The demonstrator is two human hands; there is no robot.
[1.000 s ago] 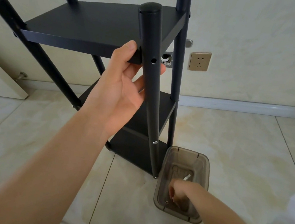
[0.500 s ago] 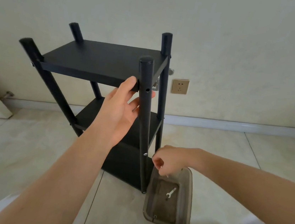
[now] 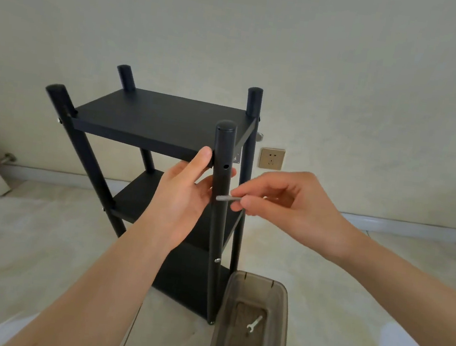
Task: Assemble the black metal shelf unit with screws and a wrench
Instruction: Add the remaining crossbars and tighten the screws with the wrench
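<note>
Shelf unit (image 3: 158, 124) stands at frame centre with 3 boards on 4 posts; nearest, low right, the wrench (image 3: 254, 323) lies unused in my tray (image 3: 284, 309). Mid-frame, my right hand (image 3: 289, 203) pinches a screw (image 3: 228, 198) below the front post's empty hole (image 3: 226, 167), my left hand (image 3: 186, 196) cupping that corner. I judge assembly nearly finished.

Wall socket (image 3: 272, 158), door stopper (image 3: 6, 159), tiled floor (image 3: 26, 237)

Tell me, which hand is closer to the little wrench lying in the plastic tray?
The right hand. It pinches a screw up beside the front post, above the wrench in the tray. The left hand holds the top shelf, further left.
</note>
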